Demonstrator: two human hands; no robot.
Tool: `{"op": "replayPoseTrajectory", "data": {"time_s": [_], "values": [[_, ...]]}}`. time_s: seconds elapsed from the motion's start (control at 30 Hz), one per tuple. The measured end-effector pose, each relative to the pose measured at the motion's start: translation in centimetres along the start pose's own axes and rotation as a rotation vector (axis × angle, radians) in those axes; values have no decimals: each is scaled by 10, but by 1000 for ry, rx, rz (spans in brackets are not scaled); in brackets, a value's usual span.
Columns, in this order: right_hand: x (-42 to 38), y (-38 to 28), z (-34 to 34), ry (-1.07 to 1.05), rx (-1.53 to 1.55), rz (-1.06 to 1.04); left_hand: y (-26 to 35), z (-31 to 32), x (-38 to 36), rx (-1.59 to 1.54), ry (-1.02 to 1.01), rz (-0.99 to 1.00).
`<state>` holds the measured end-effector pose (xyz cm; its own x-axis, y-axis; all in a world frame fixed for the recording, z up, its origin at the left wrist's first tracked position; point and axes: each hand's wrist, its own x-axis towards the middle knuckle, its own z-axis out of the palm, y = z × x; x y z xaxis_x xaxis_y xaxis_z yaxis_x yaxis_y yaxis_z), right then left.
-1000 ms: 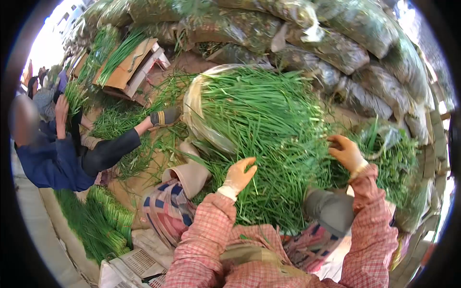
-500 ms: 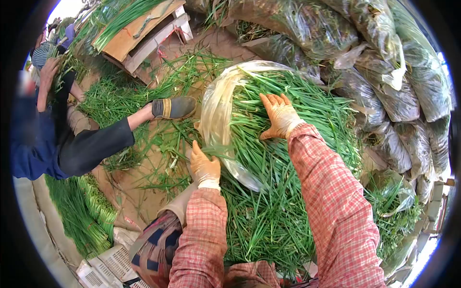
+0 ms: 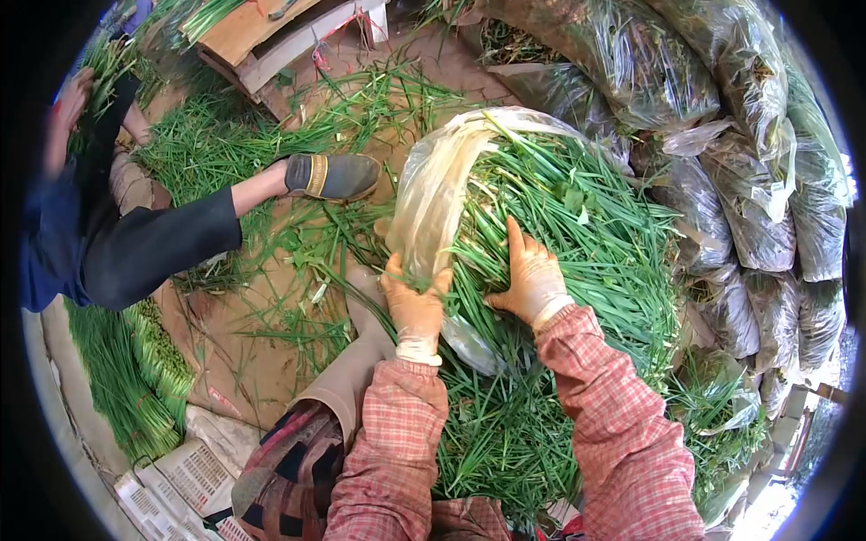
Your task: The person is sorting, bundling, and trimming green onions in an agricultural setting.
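At the near-left edge of the clear plastic bag (image 3: 422,203), the left hand (image 3: 413,305) now meets the plastic, which it stood apart from half a second ago.
Its fingers and thumb lie against the film, though whether they pinch it I cannot tell; the right hand (image 3: 532,278), lower than before, is spread loosely on the green stalks (image 3: 600,239), which lie heaped straight ahead, the bag curving around their left side; bag and stalks now seem steadied together.
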<state>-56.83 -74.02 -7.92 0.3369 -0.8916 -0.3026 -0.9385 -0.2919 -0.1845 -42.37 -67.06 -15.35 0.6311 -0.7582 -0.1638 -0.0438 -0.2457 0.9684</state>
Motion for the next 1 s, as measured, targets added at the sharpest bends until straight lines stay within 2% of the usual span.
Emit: {"op": "replayPoseTrajectory", "data": {"time_s": [0.03, 0.13, 0.27, 0.33, 0.37, 0.4, 0.47, 0.5, 0.53, 0.6, 0.63, 0.67, 0.73, 0.8, 0.83, 0.87, 0.9, 1.0], "values": [[4, 1, 1, -61, 10, 26, -2, -4, 2, -167, -61, 8], [8, -2, -3, -168, 69, 111, 15, -18, 9, -437, -106, -238], [3, 43, -11, -106, 413, 49, 9, -48, 14, -438, -45, -244], [-4, 89, -1, -81, 919, -71, -9, -51, 16, -428, 30, -301], [-17, 85, -31, -98, 1153, -62, -18, -54, 17, -418, -5, -308], [-22, 96, -39, -125, 1215, -38, 0, -56, 16, -233, -59, -357], [-37, 108, -56, 21, 1293, -79, -2, -56, 11, 90, 163, 58], [-41, 113, -60, 64, 1266, -89, 37, -50, -8, 194, 129, 201], [-47, 109, -69, 93, 1370, -107, 85, -43, -34, 297, 100, 348], [-55, 104, -58, 173, 1554, -99, 112, -22, -73, -88, -236, 252], [-62, 99, -58, 151, 1477, -62, 113, -8, -83, -179, -335, 298], [-70, 83, -58, 235, 1201, 0, 113, 7, -91, -270, -431, 341], [-84, 49, -67, 255, 631, -103, 113, 25, -104, -512, -447, 134], [-100, 16, -44, 226, 338, -281, 97, 17, -106, -725, -318, -290], [-102, 3, -29, 275, 351, -296, 87, 5, -104, -804, -291, -345], [-104, -7, -13, 328, 359, -306, 89, -2, -105, -744, -389, -254], [-108, -13, -4, 342, 361, -323, 83, -8, -105, -804, -412, -296], [-116, -23, 10, 304, 297, -309, 53, -22, -102, -918, -442, -341]]}}
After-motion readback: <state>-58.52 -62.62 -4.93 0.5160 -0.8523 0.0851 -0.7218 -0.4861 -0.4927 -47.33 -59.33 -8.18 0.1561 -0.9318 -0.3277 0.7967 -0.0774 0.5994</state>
